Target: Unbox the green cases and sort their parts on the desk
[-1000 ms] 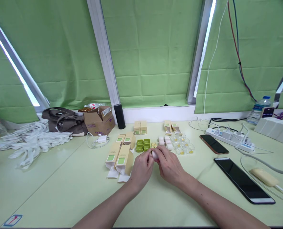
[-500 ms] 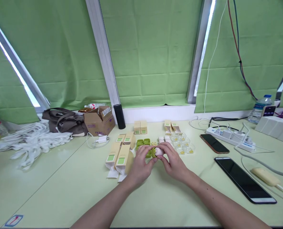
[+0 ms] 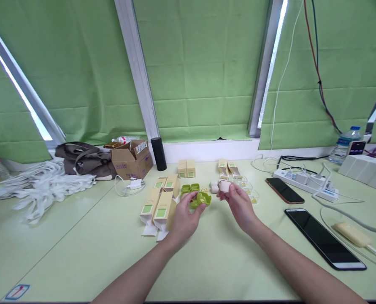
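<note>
Between the thumb and fingers of my left hand (image 3: 189, 214) is a small green cup (image 3: 203, 198) with a wavy rim, tilted toward me. My right hand (image 3: 236, 204) pinches a small pale pink block with rounded edges (image 3: 225, 186), held apart from the cup. Several square green cups (image 3: 190, 188) stand just beyond my left hand. Two similar pale pieces (image 3: 214, 187) sit to the left of the held block. Clear plastic cups with yellow bits (image 3: 250, 191) are partly hidden behind my right hand.
Cream boxes with green labels (image 3: 160, 212) lie left of my left hand; more boxes (image 3: 186, 169) stand farther back. To the right are two phones (image 3: 322, 238), a power strip (image 3: 306, 184) and cables. White straps (image 3: 53, 185), a bag (image 3: 85, 160) and a carton (image 3: 132, 160) are at the left.
My hands have moved apart. The pale block has come out of the green cup and gone right with my right hand; the cup stays in my left hand.
</note>
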`<state>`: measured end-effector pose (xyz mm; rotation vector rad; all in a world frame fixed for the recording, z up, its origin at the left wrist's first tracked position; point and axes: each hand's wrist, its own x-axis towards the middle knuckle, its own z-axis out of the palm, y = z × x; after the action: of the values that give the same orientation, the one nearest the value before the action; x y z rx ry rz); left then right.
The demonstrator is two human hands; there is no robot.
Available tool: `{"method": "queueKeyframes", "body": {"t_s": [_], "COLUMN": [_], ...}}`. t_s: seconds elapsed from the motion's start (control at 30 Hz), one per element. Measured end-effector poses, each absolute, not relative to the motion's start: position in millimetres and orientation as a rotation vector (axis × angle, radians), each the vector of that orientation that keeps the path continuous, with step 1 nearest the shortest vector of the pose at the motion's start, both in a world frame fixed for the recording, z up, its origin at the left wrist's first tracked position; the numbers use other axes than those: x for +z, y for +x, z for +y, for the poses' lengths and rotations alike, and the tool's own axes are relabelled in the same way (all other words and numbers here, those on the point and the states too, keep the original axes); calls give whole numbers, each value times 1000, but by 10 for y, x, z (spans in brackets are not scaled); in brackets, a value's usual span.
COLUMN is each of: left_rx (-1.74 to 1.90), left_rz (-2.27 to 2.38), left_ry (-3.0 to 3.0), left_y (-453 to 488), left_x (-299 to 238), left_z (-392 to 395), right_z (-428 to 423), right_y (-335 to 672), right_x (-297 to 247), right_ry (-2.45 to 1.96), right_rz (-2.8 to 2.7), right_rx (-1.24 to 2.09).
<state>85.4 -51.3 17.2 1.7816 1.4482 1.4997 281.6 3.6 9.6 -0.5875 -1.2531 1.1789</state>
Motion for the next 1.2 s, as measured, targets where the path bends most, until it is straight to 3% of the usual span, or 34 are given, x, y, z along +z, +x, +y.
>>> {"method": "queueKeyframes", "body": {"t_s": [0.17,0.53,0.83,1.2], "left_rx": [1484,1561,1553,1569], "left_rz": [1485,1427,1439,1452], "left_ry": [1753,1762,1764,1761], "left_y": [838,831,832,835], "left_x": [140,113,92,96], "left_z": [-476,-457,-447,-444], "right_z": [133,65,5,50], "right_y": [2965,2931,2889,2923], "right_x": [157,172,255,220], "right_ry": [-483,-456,-388,-604], "right_rz": [-1138,-1376,-1141,-1268], "right_rx": [1439,1297,1475,1098]}}
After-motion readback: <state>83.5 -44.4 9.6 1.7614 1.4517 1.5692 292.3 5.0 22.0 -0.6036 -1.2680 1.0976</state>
